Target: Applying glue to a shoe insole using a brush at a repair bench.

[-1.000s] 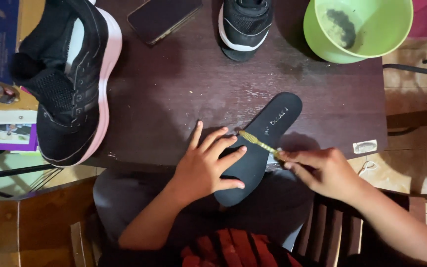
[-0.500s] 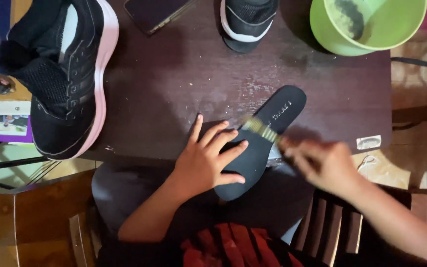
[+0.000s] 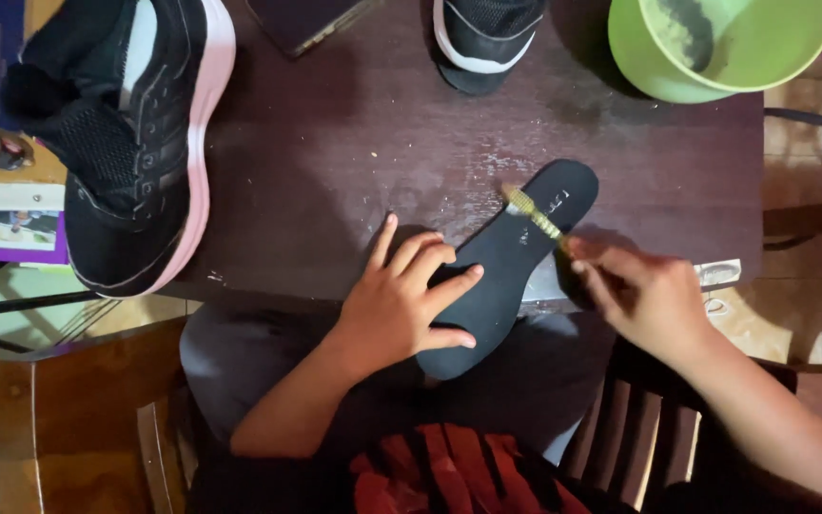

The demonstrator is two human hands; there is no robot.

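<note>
Insole, black, lying aslant on the counter, near end overhanging its front edge, long axis running up-right. Left hand flat on it, fingers spread; right hand pinching a small brush against the far end. Beyond: black sneaker, green bowl.

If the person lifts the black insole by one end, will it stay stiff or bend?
The black insole looks thin and flat, so it would probably bend and feel light. Its near end hangs past the edge of the table without visibly sagging, so it is likely springy, not limp. The left hand presses it down during brushing, which suggests it slides easily.
</note>
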